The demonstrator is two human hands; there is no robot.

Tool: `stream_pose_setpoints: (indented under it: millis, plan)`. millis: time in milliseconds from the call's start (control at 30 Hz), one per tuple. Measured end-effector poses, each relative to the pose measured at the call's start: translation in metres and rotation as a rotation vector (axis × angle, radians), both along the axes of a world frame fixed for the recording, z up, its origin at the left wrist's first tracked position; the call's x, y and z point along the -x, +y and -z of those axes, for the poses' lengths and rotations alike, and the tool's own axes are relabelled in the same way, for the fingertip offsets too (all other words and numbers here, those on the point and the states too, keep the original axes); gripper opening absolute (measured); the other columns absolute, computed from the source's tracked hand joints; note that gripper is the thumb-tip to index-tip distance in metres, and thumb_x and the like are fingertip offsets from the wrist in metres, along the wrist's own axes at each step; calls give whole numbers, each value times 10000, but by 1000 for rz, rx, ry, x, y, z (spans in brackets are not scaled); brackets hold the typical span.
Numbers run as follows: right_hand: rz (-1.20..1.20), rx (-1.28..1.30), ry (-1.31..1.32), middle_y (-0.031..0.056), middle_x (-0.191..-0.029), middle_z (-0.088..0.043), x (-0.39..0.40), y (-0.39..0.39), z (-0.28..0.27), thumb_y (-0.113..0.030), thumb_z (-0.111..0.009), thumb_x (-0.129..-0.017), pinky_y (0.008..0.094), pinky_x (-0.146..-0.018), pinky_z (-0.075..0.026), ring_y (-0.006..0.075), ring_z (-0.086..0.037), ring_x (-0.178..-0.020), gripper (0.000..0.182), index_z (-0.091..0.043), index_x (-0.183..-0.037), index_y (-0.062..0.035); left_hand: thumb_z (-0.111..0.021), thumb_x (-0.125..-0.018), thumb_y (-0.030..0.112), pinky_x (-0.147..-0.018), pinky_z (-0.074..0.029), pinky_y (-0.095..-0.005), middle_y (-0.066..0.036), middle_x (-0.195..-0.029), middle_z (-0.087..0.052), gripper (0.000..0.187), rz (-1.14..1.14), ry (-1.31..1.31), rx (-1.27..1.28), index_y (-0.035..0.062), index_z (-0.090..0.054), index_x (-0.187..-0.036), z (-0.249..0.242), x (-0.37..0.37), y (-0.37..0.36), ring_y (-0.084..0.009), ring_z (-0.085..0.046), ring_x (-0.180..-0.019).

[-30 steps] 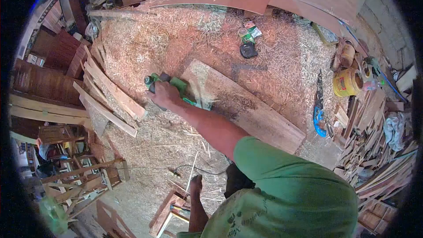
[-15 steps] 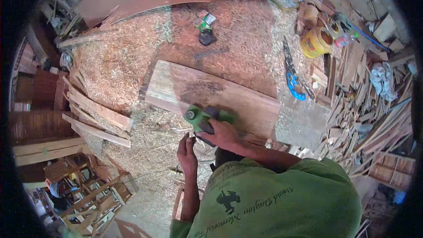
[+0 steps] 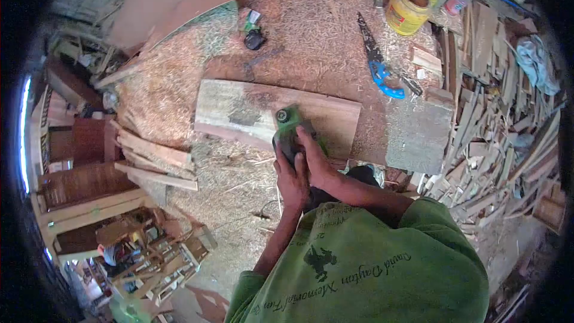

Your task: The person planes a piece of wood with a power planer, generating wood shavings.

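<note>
A green and black electric planer (image 3: pixel 288 117) rests on a wide wooden board (image 3: pixel 221 100). My right hand (image 3: pixel 315 160) is wrapped around its dark handle. Against the planer's near left side lies my left hand (image 3: pixel 291 180), its fingers up along the black body and close beside the right hand. Part of the handle is hidden under my fingers. The board's surface shows a dark patch left of the planer and paler wood elsewhere.
Shavings cover the floor. A blue-handled handsaw (image 3: pixel 382 78) lies beyond the board, near a yellow tub (image 3: pixel 408 11). Scrap wood (image 3: pixel 478 137) is heaped at the right. Narrow planks (image 3: pixel 158 155) lie at the left. A black round object (image 3: pixel 254 39) sits at the back.
My left hand has come from beside the planer onto it. The planer has turned and sits farther in from the board's near edge. The camera view has shifted.
</note>
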State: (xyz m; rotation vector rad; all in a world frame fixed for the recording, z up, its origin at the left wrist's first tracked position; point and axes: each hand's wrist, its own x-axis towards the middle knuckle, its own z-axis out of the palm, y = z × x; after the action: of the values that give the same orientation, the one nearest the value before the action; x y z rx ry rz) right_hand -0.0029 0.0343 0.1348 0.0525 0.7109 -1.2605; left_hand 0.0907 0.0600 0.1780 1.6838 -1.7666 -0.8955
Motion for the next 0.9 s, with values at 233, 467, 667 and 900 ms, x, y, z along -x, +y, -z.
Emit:
stream_pose_setpoints:
  millis: [233,467,667,900]
  plan:
    - [-151,613,493,153,-1338,-619,49,39,-39,-300,-560,-1032,440,-1109,-457,317,-587,-1287,493,-488,-1415,3,-422,-1062,516,-837,-524,-542,-283,-1229,-666,650,-83,-46,-21,131,-300,-1571,12,-5,6,-501,-665,-1052]
    - [307,1013,390,196,-1251,-638,207,133,-292,-343,-510,-1049,406,-995,-489,278,-652,-1066,512,-513,-1373,53,-422,-1030,601,-892,-500,-560,-308,-1187,-669,675,-35,-281,-26,61,-454,-1435,-31,-8,-43,-522,-636,-1091]
    - [461,1333,666,171,-1169,-643,216,196,-326,-271,-537,-1022,365,-869,-489,235,-632,-937,432,-558,-1314,46,-479,-1023,575,-923,-485,-527,-288,-1141,-680,604,147,-255,-19,33,-587,-1269,-44,-28,-103,-497,-635,-1108]
    - [858,1160,1017,143,-1074,-650,185,216,-295,-186,-568,-990,317,-721,-488,186,-608,-786,343,-611,-1246,38,-531,-1008,514,-874,-494,-453,-242,-1034,-693,579,231,-106,-107,-16,-651,-1211,-63,-43,-141,-379,-659,-959]
